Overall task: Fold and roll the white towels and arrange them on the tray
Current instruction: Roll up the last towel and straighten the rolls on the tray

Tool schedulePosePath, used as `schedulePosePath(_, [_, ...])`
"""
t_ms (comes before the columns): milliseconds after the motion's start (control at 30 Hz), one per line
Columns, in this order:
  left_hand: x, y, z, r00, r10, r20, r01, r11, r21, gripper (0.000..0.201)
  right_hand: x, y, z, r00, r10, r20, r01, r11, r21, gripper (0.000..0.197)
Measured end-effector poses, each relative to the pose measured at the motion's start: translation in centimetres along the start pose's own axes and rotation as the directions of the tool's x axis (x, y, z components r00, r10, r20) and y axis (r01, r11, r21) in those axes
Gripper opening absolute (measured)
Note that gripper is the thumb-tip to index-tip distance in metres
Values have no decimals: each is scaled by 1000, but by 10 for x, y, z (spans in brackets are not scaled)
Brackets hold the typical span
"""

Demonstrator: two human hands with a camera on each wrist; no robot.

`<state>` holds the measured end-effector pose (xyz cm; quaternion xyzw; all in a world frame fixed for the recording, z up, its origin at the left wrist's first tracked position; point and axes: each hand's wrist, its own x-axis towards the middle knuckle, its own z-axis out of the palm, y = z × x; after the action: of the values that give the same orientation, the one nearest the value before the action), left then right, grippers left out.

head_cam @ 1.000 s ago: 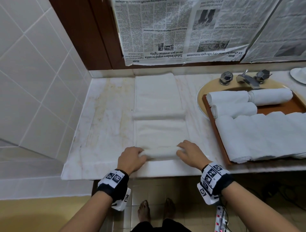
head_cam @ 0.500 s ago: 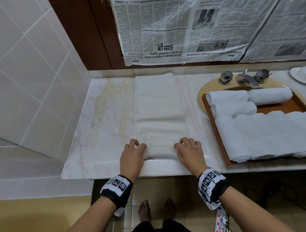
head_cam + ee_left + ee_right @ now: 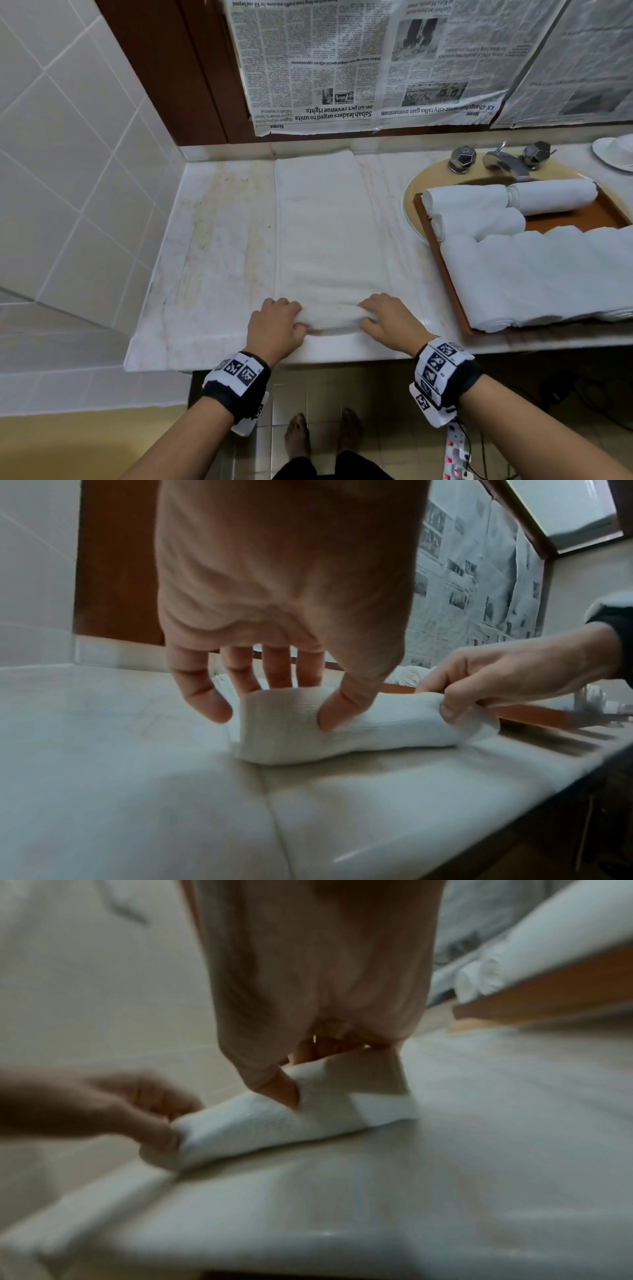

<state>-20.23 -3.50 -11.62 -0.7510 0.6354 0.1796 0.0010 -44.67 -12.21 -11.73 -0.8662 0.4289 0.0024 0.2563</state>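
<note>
A long white towel (image 3: 329, 233) lies folded in a strip on the marble counter, running away from me. Its near end is curled into a small roll (image 3: 330, 317). My left hand (image 3: 274, 325) grips the roll's left end (image 3: 284, 723), thumb in front and fingers behind. My right hand (image 3: 387, 320) pinches the right end (image 3: 342, 1096) the same way. At the right, a wooden tray (image 3: 582, 219) holds three rolled white towels (image 3: 476, 222) at the back and several towels (image 3: 548, 274) laid across its front.
The tray lies over a round sink (image 3: 416, 192) with a tap (image 3: 507, 162) and two faceted knobs. Newspaper (image 3: 359, 68) covers the wall behind. A tiled wall (image 3: 68, 154) bounds the counter on the left. The counter's front edge (image 3: 308, 356) is just under my wrists.
Half a second ago both hands lay flat on the towel's near end; now their fingers are curled round it as a small roll. The crease across the towel's middle has flattened out.
</note>
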Motion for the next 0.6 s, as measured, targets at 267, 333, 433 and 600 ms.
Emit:
schedulePosePath(267, [-5,6,6,996,-29,-85,18,991,-129,50,3,-3,-3,997,49,-52,-44,995,86,30])
schedulePosePath(333, [-8,7,12,984,55,-168,-60,998,-22,53,4,-1,5,986,-53,-157,41,996,-76,25])
schedulePosePath(433, [-13,10,19,969,116,-219,-111,993,33,46,-3,3,18,948,-181,-262,99,950,-295,22])
schedulePosePath(600, [-13,11,25,975,122,-186,-113,992,59,58,-12,4,22,974,-142,-175,85,950,-300,50])
